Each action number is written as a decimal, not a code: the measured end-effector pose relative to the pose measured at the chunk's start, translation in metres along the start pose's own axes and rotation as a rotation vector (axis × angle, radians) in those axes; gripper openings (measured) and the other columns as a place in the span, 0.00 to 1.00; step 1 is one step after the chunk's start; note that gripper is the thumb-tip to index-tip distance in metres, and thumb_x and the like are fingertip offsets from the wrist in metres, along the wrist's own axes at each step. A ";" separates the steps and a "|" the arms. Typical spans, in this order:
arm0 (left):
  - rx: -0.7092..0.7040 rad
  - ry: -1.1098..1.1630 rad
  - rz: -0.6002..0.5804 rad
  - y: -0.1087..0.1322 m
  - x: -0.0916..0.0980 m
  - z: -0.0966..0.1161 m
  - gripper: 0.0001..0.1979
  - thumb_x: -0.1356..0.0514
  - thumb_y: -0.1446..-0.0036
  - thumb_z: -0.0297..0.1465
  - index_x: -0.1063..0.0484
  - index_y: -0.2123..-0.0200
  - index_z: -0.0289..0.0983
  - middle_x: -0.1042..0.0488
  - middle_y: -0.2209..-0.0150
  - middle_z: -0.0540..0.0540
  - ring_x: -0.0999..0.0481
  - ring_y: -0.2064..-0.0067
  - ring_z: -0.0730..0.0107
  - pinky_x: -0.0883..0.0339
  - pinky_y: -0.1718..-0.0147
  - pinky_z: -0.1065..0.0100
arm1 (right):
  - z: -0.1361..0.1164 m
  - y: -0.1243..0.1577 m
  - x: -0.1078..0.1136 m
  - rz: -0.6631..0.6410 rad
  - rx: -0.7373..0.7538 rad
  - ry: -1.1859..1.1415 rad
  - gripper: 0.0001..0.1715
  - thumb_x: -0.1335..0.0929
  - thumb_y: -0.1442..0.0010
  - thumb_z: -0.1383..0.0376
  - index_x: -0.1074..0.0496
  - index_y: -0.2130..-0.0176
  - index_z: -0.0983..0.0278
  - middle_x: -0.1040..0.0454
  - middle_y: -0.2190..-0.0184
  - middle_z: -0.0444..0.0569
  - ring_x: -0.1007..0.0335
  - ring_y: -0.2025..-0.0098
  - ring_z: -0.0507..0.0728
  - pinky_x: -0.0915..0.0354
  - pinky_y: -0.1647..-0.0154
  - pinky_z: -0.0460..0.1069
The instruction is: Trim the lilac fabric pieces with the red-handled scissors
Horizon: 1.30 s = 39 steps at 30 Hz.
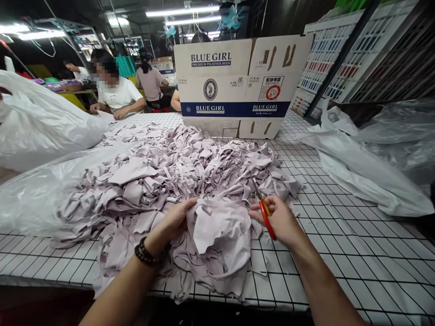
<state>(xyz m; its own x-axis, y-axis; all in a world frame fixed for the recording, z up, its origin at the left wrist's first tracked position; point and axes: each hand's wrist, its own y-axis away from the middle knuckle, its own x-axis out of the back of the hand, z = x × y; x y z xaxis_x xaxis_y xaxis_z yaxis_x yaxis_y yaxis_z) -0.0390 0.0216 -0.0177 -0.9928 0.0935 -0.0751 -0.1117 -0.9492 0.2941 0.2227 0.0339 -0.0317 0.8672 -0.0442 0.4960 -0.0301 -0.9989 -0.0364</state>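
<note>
A big heap of pale lilac fabric pieces (pixel 176 176) covers the white grid-lined table (pixel 340 244). My left hand (pixel 175 222), with a dark bead bracelet on the wrist, grips a larger lilac fabric piece (pixel 220 231) at the near edge of the heap. My right hand (pixel 280 219) is closed around small red-handled scissors (pixel 265 213), their blades pointing up and away toward the heap, just right of the held piece.
A "Blue Girl" cardboard box (pixel 238 86) stands at the table's far side. Clear plastic bags lie at the left (pixel 41 122) and right (pixel 367 172). A seated person in a white shirt (pixel 117 93) and another person (pixel 151 81) work at the far left.
</note>
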 end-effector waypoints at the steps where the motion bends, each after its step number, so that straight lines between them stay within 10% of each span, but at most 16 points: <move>1: -0.023 -0.043 0.050 0.005 0.003 -0.002 0.15 0.38 0.47 0.40 0.27 0.65 0.32 0.24 0.71 0.43 0.23 0.67 0.60 0.28 0.65 0.63 | 0.004 0.012 -0.006 -0.044 -0.035 -0.008 0.21 0.27 0.51 0.52 0.39 0.68 0.60 0.21 0.69 0.47 0.23 0.70 0.57 0.28 0.69 0.51; 5: -0.382 -0.645 0.291 0.033 -0.005 -0.008 0.19 0.38 0.46 0.37 0.31 0.52 0.36 0.28 0.55 0.39 0.27 0.55 0.58 0.31 0.56 0.60 | 0.011 0.057 -0.035 -0.148 -0.183 0.033 0.23 0.26 0.55 0.55 0.41 0.67 0.58 0.22 0.67 0.47 0.24 0.69 0.58 0.31 0.69 0.51; 7: -0.502 -1.074 0.178 0.041 -0.017 -0.013 0.18 0.40 0.43 0.39 0.31 0.52 0.36 0.29 0.55 0.38 0.27 0.55 0.55 0.32 0.55 0.56 | 0.012 0.067 -0.047 -0.151 -0.215 0.071 0.22 0.27 0.55 0.59 0.43 0.67 0.57 0.23 0.69 0.44 0.25 0.70 0.58 0.34 0.69 0.50; 11: -0.387 -1.379 -0.121 0.036 -0.022 -0.024 0.07 0.37 0.45 0.32 0.26 0.64 0.36 0.25 0.64 0.41 0.25 0.60 0.55 0.32 0.62 0.62 | 0.018 0.072 -0.042 -0.214 -0.225 0.076 0.13 0.32 0.52 0.64 0.41 0.68 0.56 0.28 0.76 0.39 0.29 0.74 0.56 0.38 0.74 0.47; 16: -0.311 -1.346 -0.063 0.026 -0.001 -0.021 0.09 0.42 0.41 0.31 0.28 0.72 0.35 0.24 0.71 0.42 0.25 0.68 0.61 0.38 0.69 0.67 | 0.022 0.077 -0.015 -0.198 -0.207 0.015 0.14 0.32 0.49 0.58 0.43 0.66 0.56 0.28 0.73 0.40 0.29 0.72 0.55 0.35 0.70 0.48; 19: -0.225 -1.112 0.009 0.026 0.005 -0.014 0.12 0.42 0.41 0.36 0.28 0.72 0.35 0.26 0.76 0.46 0.28 0.73 0.66 0.42 0.74 0.70 | 0.018 0.082 -0.018 -0.217 -0.188 -0.007 0.18 0.30 0.50 0.58 0.42 0.63 0.56 0.27 0.72 0.41 0.29 0.70 0.56 0.34 0.69 0.49; 25: -0.031 0.118 0.246 0.023 0.017 -0.009 0.18 0.28 0.57 0.37 0.33 0.76 0.35 0.29 0.81 0.53 0.31 0.80 0.75 0.38 0.80 0.76 | 0.013 0.088 -0.041 -0.320 -0.118 -0.140 0.12 0.31 0.56 0.68 0.37 0.70 0.58 0.26 0.72 0.42 0.27 0.69 0.56 0.34 0.69 0.47; 32: -0.096 0.624 0.490 0.029 0.029 0.004 0.11 0.49 0.33 0.26 0.30 0.67 0.34 0.22 0.71 0.47 0.22 0.71 0.76 0.26 0.70 0.77 | 0.021 0.087 -0.002 0.145 -0.039 -0.364 0.18 0.30 0.51 0.59 0.42 0.64 0.56 0.31 0.66 0.41 0.30 0.67 0.52 0.32 0.66 0.47; 39: -0.030 0.772 0.506 0.042 0.005 -0.017 0.14 0.48 0.35 0.22 0.26 0.70 0.31 0.22 0.73 0.46 0.22 0.72 0.75 0.25 0.69 0.78 | 0.042 0.105 0.011 0.078 -0.191 -0.317 0.24 0.23 0.57 0.56 0.35 0.66 0.60 0.24 0.70 0.47 0.26 0.68 0.57 0.29 0.67 0.51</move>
<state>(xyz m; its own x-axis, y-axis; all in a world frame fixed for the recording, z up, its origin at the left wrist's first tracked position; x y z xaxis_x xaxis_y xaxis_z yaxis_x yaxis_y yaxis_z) -0.0480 -0.0230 -0.0223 -0.6168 -0.5507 -0.5624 0.3397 -0.8308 0.4409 0.2502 -0.0705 -0.0666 0.9684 -0.1432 0.2040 -0.1688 -0.9791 0.1139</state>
